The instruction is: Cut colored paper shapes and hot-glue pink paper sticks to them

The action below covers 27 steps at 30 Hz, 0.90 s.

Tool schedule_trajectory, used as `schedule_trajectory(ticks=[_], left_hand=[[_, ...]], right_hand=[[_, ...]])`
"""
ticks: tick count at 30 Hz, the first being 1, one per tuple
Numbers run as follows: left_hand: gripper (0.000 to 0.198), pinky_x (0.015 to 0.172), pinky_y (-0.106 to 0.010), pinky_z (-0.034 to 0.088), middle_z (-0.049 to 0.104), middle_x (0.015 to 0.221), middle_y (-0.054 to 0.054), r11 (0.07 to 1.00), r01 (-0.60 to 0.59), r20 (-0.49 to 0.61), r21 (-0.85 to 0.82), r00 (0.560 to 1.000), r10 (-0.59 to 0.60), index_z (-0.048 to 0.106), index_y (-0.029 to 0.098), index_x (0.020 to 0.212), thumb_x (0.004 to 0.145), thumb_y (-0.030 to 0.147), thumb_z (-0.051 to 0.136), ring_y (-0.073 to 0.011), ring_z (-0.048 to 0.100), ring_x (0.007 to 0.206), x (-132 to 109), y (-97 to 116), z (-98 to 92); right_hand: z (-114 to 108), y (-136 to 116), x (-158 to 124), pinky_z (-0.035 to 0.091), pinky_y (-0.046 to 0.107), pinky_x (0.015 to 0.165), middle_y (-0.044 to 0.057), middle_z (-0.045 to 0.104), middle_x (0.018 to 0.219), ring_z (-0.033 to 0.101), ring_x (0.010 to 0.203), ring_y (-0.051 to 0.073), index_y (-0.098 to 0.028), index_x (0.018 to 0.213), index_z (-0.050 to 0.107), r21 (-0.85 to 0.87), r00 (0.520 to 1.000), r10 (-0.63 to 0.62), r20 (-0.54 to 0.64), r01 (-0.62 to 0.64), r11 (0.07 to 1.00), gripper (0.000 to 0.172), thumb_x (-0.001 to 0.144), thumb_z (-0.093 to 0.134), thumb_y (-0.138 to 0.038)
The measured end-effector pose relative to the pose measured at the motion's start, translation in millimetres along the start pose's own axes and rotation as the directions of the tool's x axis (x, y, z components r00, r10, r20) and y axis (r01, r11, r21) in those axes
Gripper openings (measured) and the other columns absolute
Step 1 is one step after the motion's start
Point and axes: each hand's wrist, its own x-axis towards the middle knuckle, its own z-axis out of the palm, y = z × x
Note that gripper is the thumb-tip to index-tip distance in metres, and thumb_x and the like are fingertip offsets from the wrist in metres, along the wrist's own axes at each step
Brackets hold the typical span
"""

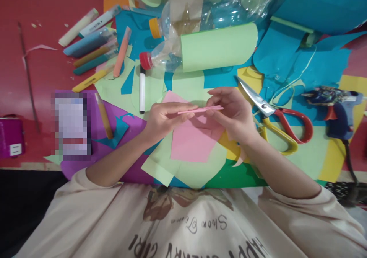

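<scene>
A thin pink paper strip [200, 110] is held flat between both hands, seen edge-on. My left hand [163, 119] pinches its left end with fingers closed. The strip's right end is pinched by my right hand [233, 114], fingers curled. Below them lies a pink paper sheet [192, 140] on top of light green sheets [183, 170]. Red and yellow handled scissors [275, 116] lie just right of my right hand, blades toward it.
Markers and glue sticks [91, 49] lie at the upper left. A white marker [142, 91] stands near clear plastic bottles [169, 40] and a green paper roll [219, 47]. A blue glue gun [335, 108] sits at right. Blue, yellow and purple paper covers the red table [43, 78].
</scene>
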Motion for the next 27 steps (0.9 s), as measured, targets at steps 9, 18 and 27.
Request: schedule_trajectory(ticks=[9, 18, 27], left_hand=[[0.068, 0.093, -0.041, 0.057, 0.072, 0.108, 0.001, 0.998, 0.063, 0.071, -0.03, 0.996, -0.061, 0.041, 0.036, 0.138, 0.077, 0.044, 0.069, -0.0266, 0.063, 0.112, -4.5, -0.3, 0.7], [0.067, 0.102, -0.05, 0.05, 0.071, 0.109, 0.005, 0.994, -0.065, 0.09, 0.092, 0.994, 0.057, 0.034, 0.04, 0.141, 0.081, 0.052, 0.06, -0.0261, 0.059, 0.118, -4.5, -8.1, -0.3], [0.065, 0.1, -0.051, 0.05, 0.074, 0.101, 0.002, 0.999, 0.004, 0.031, 0.042, 0.999, -0.005, 0.04, 0.036, 0.138, 0.079, 0.046, 0.066, -0.0268, 0.064, 0.11, -6.3, -5.5, 0.9]], right_hand=[[0.4, -0.4, -2.6, 0.053, 0.028, 0.073, -0.001, 0.062, 0.084, 0.063, 0.082, 0.012, -0.024, 0.105, 0.055, -0.049, 0.998, -0.053, 0.036, 0.055, 0.997, 0.03, 0.078, 0.064, -0.015], [0.4, 0.1, -3.2, 0.051, 0.025, 0.069, -0.003, 0.062, 0.082, 0.062, 0.079, 0.01, -0.024, 0.105, 0.055, -0.065, 0.997, -0.067, 0.04, 0.07, 0.995, 0.031, 0.077, 0.064, -0.011], [1.8, -0.8, -1.6, 0.053, 0.026, 0.068, -0.003, 0.062, 0.08, 0.063, 0.076, 0.011, -0.024, 0.1, 0.059, -0.067, 1.0, -0.028, -0.01, 0.027, 0.997, 0.026, 0.076, 0.07, -0.022]])
